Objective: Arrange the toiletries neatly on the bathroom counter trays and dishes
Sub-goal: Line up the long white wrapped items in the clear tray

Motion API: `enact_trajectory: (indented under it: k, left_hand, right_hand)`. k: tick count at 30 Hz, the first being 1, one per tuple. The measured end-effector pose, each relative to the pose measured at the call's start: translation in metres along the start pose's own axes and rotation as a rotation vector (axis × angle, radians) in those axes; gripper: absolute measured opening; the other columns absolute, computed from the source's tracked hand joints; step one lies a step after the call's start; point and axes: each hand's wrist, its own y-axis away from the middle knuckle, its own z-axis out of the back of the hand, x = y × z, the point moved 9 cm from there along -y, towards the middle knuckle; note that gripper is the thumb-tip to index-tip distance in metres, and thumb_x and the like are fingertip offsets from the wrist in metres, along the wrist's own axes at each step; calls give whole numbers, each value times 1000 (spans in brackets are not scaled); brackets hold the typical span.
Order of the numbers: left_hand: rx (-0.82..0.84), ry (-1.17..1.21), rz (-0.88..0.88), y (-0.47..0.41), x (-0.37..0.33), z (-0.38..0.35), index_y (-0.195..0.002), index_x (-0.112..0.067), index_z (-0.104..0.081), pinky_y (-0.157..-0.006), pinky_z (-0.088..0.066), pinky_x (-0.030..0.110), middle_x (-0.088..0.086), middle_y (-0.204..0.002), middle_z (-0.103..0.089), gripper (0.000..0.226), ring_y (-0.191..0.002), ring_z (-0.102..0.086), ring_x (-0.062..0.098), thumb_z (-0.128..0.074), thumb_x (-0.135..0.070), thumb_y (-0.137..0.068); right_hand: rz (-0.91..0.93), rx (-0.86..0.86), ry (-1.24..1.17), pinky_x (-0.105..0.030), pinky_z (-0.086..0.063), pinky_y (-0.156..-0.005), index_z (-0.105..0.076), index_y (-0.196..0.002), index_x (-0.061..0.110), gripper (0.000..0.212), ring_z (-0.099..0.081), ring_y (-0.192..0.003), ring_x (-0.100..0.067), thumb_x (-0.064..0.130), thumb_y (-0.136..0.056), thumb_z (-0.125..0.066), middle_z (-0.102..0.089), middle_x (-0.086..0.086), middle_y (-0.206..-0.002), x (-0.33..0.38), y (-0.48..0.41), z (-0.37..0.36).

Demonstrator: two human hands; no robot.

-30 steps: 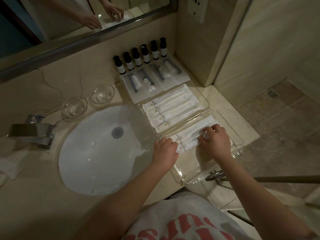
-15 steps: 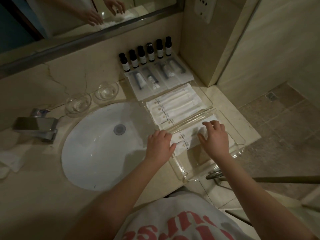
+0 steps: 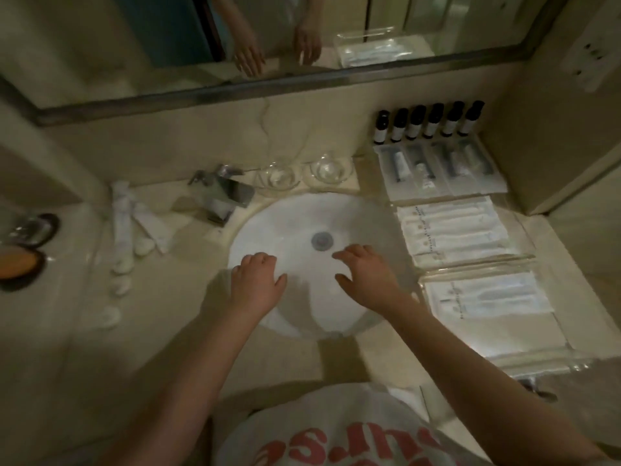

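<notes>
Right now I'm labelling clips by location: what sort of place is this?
Most likely a hotel bathroom: a round white sink basin set in a beige marble counter, a row of six small dark toiletry bottles, and sealed white amenity packets in clear trays.

Red upside-down letters on shirt [image 3: 336,442], partly readable: "urse".

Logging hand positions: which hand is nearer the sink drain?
Right. The right hand hovers just right of and below the sink drain; the left hand sits farther off, lower left.
</notes>
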Motion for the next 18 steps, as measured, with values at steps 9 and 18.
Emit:
enact_trajectory:
  k: [9,18]
  left_hand:
    - [39,66,417,20,206,12,-128,-12,-50,-101,-38,40,10,-134,-47,48,-125,-41,31,-51,-41,-89]
    - [69,114,582,-23,345,46,-119,-9,-51,-90,-42,40,15,-123,-50,40,-117,-45,33,-51,-35,-88]
  right_hand:
    - [277,288,3,-40,-41,-101,-33,-142,19,58,-42,-126,-29,30,-90,-55,-43,-8,-142,178,-77,-65]
    - [241,387,-7,-42,-46,-96,-35,-138,12,60,-50,-118,-33,30,-86,-59,-48,-15,-134,283,-181,-99]
